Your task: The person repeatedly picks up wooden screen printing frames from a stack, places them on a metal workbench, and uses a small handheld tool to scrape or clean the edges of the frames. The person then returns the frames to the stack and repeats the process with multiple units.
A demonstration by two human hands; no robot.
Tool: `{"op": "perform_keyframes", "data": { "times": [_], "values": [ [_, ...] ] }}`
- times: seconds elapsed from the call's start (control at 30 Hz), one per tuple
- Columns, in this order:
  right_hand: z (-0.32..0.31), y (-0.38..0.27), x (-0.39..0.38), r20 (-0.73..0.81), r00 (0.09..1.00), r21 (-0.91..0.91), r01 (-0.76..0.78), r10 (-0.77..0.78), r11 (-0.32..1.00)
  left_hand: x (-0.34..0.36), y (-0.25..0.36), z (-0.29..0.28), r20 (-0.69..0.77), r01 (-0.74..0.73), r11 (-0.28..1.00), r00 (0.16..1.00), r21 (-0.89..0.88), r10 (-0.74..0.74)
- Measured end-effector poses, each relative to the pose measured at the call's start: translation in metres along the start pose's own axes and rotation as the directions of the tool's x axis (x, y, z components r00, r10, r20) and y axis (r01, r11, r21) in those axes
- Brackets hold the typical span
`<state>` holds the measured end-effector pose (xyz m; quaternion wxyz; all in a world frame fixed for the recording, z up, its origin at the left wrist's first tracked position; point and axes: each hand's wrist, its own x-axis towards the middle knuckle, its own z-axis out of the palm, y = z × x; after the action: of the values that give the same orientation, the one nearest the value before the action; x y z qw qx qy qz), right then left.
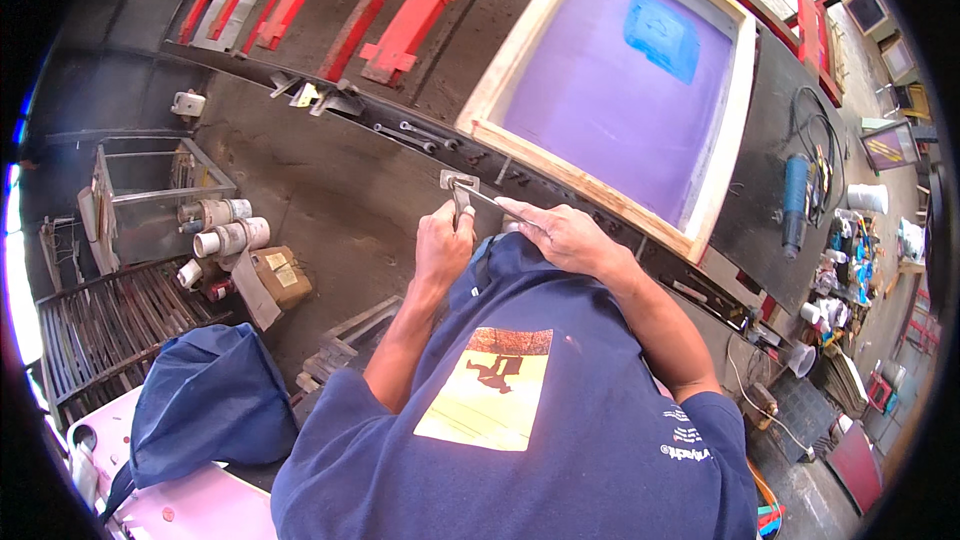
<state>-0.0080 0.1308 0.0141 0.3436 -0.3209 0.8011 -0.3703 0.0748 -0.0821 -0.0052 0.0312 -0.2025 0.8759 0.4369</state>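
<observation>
My left hand [443, 245] is closed around a small metal bracket [460, 180] that has a squarish flat end, held up in front of my shirt. From the right, my right hand [575, 237] grips a thin metal rod-like tool [490, 200]; its handle is hidden in the fingers. The rod's far end meets the bracket, though whether it sits in a hole or against the side is too small to tell. Both hands are close together, just short of the bench edge.
A wooden-framed printing screen [620, 90] with purple mesh lies on the bench ahead right. Spanners [405, 135] rest along the bench edge. Further right is a blue power tool [796, 202] with a cable. Red metal frames [430, 10] stand beyond. A cardboard box [275, 280] sits left.
</observation>
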Motion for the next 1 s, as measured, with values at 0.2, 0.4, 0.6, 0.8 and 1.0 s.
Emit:
{"op": "perform_keyframes", "data": {
  "times": [0.2, 0.4, 0.6, 0.8, 1.0],
  "values": [
    [0.008, 0.006, 0.005, -0.120, 0.981, -0.003, -0.154, 0.153, 0.988, 0.061, -0.042, -0.011, 0.122, 0.230, 0.939, 0.971, -0.256, -0.204],
    [0.030, 0.009, -0.015, -0.297, 0.925, 0.042, -0.235, 0.236, 0.971, 0.091, -0.093, 0.021, 0.237, 0.393, 0.584, 0.915, -0.710, -0.328],
    [0.060, 0.010, -0.011, -0.395, 0.895, 0.061, -0.200, 0.208, 0.978, 0.101, -0.083, -0.001, 0.578, 0.452, 0.846, 0.784, -0.281, -0.227],
    [0.068, -0.007, 0.009, -0.424, 0.885, -0.016, -0.219, 0.192, 0.976, 0.092, -0.076, -0.004, 0.512, 0.271, 0.957, 0.839, -0.102, -0.183],
    [0.070, -0.006, -0.023, -0.571, 0.811, -0.038, -0.180, 0.127, 0.983, 0.099, -0.078, 0.004, -0.142, -0.064, 0.982, 0.986, 0.176, 0.089]
  ]
}}
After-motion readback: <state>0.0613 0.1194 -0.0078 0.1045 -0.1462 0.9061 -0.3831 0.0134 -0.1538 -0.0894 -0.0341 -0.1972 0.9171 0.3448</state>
